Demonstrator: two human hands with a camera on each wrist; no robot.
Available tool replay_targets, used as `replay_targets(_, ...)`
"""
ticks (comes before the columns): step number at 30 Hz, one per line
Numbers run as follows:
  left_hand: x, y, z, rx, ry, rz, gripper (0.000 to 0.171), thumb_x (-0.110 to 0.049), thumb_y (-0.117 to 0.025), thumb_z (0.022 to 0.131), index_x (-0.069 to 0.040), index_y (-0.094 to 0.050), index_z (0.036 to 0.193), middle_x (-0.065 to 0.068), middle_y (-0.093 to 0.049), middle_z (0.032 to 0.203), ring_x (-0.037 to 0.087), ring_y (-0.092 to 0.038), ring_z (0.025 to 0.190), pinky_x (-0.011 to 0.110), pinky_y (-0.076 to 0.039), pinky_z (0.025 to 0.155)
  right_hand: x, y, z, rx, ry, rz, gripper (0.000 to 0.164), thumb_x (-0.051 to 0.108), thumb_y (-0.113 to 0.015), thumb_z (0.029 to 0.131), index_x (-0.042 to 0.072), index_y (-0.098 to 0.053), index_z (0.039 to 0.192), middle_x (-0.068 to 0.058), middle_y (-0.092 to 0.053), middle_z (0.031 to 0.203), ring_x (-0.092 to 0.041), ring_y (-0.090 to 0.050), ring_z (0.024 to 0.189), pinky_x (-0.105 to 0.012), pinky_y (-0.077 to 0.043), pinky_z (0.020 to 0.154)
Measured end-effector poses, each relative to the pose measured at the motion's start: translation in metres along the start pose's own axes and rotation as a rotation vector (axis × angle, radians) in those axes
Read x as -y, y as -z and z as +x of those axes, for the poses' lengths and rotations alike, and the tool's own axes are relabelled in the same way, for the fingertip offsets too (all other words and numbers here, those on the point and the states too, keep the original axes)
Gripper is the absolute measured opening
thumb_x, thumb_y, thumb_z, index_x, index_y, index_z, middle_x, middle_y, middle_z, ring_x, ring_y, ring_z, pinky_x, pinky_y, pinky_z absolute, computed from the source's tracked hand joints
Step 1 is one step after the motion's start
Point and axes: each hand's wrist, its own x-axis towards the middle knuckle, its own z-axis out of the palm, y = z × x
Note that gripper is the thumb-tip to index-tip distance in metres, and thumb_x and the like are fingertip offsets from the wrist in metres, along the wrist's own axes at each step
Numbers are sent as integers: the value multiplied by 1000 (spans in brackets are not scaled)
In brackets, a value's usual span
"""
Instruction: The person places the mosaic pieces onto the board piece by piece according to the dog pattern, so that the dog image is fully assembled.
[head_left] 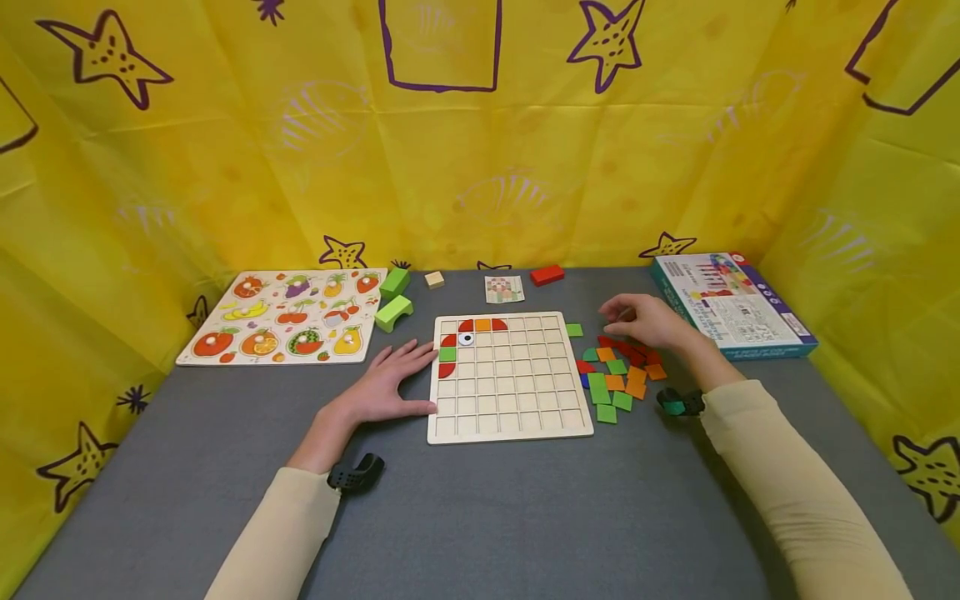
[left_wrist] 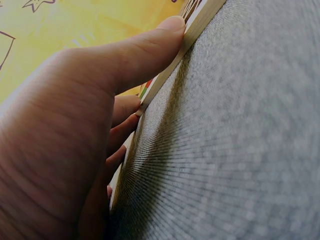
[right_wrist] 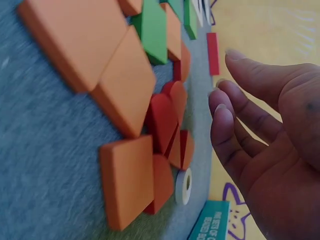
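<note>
A square wooden grid board (head_left: 517, 392) lies on the grey table. In its far left corner sit several red rounded pieces (head_left: 447, 370), an orange square (head_left: 482, 325), a green square (head_left: 447, 355) and a white eye disc (head_left: 466, 339). My left hand (head_left: 386, 387) rests at the board's left edge with fingers spread, the thumb (left_wrist: 160, 45) against its side. My right hand (head_left: 645, 321) hovers over the far side of a pile of loose red, orange and green tiles (head_left: 597, 388). Its fingers (right_wrist: 245, 107) are loosely bent with nothing between them. A white ring-like disc (right_wrist: 183, 186) lies beside the tiles.
A fruit puzzle board (head_left: 247, 317) lies at the left, with green blocks (head_left: 394, 312) beside it. Behind the grid board are a small pale block (head_left: 434, 280), a picture card (head_left: 504, 289) and a red block (head_left: 547, 275). A teal-sided box (head_left: 735, 304) lies at the right.
</note>
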Motion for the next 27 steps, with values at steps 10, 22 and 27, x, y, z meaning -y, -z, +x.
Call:
replay_targets(10, 1, -1, 0, -6, -2, 1, 95, -59, -73, 85, -12, -36, 158, 7, -30, 163, 34, -14, 152, 61, -4, 117, -9, 4, -13, 17, 13, -41, 28, 9, -68, 97, -3, -66, 122, -15, -64, 107, -32, -59, 95, -45, -49, 85)
replay_targets(22, 0, 2, 0, 7, 13, -1, 96, -60, -73, 84, -12, -35, 159, 7, -29, 164, 33, -13, 152, 61, -3, 117, -27, 15, -35, 46, 19, -124, 24, 11, -72, 94, -4, -67, 112, -8, -64, 94, -25, -55, 84, -37, -48, 76)
replay_targets(27, -1, 1, 0, 9, 12, 0, 96, -60, -73, 85, -12, -35, 159, 7, -29, 164, 33, -13, 152, 60, -3, 117, -32, 15, -38, 63, 6, -136, 24, 14, -73, 94, -4, -67, 109, -5, -64, 91, -22, -55, 81, -37, -47, 75)
